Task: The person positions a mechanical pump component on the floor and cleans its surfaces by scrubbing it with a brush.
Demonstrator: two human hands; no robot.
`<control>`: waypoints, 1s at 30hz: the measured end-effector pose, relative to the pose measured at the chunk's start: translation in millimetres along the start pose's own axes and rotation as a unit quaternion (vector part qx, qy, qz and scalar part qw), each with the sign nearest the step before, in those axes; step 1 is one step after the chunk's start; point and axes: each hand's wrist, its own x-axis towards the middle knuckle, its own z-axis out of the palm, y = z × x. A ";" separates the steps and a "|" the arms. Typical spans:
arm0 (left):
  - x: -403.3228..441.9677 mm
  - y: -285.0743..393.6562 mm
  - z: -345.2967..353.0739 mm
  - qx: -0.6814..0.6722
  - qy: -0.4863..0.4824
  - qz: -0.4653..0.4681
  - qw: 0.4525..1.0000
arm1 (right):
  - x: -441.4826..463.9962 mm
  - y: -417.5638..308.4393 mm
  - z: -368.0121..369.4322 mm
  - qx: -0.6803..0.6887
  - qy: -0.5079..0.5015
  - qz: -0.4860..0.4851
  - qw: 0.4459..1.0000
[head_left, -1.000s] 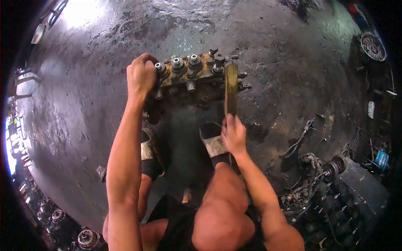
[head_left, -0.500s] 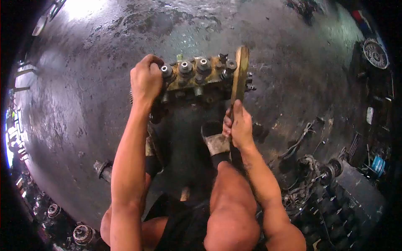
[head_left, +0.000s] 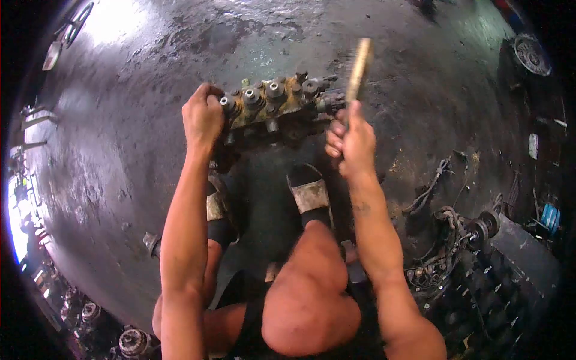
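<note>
A greasy metal fuel injection pump point(head_left: 264, 108) lies on the dark floor in front of my feet, with a row of outlet fittings along its top. My left hand point(head_left: 203, 118) is closed on the pump's left end; its fingertips are partly hidden behind the nearest fitting. To the right of the pump, my right hand point(head_left: 354, 143) grips a wooden stick point(head_left: 360, 69), which points up and away from me. Motion blurs the stick's far end. Whether the stick touches the pump's right end, I cannot tell.
My shoe point(head_left: 309, 191) rests just below the pump. Tangled cables and metal parts point(head_left: 441, 258) lie at lower right, near a blue object point(head_left: 550, 217). A round slotted part point(head_left: 531, 54) sits at upper right. Round metal parts point(head_left: 133, 342) are at lower left.
My right hand and the stick have moved up and slightly right, away from over the pump's right end. The pump now appears more tilted, its right end higher. My left hand keeps its hold.
</note>
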 end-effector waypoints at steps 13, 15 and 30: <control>-53.4 -13.3 -11.3 -0.079 0.045 0.040 0.995 | -33.0 -32.9 -56.0 -0.169 -0.011 -0.009 0.985; -69.1 -20.3 -12.6 -0.075 0.052 0.031 0.995 | -52.0 -65.9 -79.7 -0.356 0.011 -0.045 0.933; -103.7 -26.3 -10.7 -0.110 0.073 0.044 0.990 | -42.3 -40.1 -54.6 -0.632 -0.179 -0.293 0.695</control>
